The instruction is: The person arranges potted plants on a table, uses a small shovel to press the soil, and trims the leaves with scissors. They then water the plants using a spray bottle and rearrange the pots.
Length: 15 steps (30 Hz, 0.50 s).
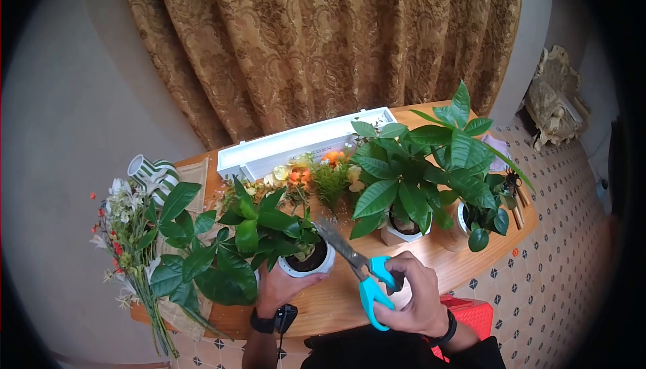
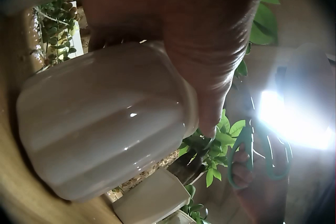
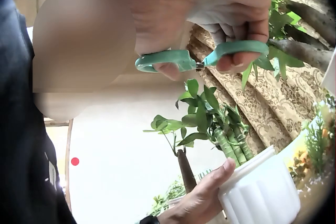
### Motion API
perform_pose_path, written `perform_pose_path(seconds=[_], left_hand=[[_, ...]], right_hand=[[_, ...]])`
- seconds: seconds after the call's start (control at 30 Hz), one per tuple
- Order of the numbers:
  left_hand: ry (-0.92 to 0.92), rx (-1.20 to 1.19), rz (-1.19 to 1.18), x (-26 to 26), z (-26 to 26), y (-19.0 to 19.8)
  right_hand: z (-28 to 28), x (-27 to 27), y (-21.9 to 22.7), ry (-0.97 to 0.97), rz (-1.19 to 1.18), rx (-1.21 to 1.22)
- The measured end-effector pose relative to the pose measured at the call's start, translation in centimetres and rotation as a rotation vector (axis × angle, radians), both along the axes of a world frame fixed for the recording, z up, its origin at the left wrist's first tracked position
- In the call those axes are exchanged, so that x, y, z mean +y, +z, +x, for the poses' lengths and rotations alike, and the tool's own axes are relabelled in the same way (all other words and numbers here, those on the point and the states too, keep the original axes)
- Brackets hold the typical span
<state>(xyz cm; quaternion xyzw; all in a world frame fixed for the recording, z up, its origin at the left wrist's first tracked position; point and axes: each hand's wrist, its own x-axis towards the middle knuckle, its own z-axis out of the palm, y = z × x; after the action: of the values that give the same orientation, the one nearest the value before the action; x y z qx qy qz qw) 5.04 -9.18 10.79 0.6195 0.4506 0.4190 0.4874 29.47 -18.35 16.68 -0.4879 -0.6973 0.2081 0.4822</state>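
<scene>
My left hand (image 1: 274, 291) grips a white ribbed pot (image 2: 105, 124) near its rim, the thumb along the near side. Dark soil shows inside, and a leafy green plant (image 1: 262, 222) grows from it; its stems stand out thick and jointed in the right wrist view. With thumb and fingers through the turquoise handle loops, my right hand (image 1: 420, 293) holds a pair of scissors (image 1: 344, 246). The loops are spread apart, and the blades point toward the pot's right rim in the head view.
Right of the scissors stand a potted plant with broad leaves (image 1: 404, 197) and another white pot (image 1: 463, 217). Behind lie orange and cream flowers (image 1: 299, 175) and a long white planter box (image 1: 303, 143). Cut flowers (image 1: 128, 234) and a striped vase (image 1: 156, 175) occupy the left end.
</scene>
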Motion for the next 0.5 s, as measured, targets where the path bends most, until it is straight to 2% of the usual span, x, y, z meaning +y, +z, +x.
perform_pose_path(seconds=[0.07, 0.17, 0.27, 0.5], left_hand=[[0.034, 0.214, 0.09, 0.0, -0.3, -0.2], [0.038, 0.255, 0.059, 0.1, -0.7, -1.1], [0.021, 0.222, 0.091, -0.1, -0.4, 0.1], [-0.002, 0.2, 0.089, 0.2, -0.4, 0.0]], right_hand=[[-0.2, -0.1, 0.1, -0.003, 0.098, -0.068], [-0.7, -0.1, 0.2, -0.043, 0.1, -0.154], [-0.9, 0.1, -0.6, -0.085, 0.117, -0.178], [-0.9, 0.0, -1.0, -0.093, 0.095, -0.203]])
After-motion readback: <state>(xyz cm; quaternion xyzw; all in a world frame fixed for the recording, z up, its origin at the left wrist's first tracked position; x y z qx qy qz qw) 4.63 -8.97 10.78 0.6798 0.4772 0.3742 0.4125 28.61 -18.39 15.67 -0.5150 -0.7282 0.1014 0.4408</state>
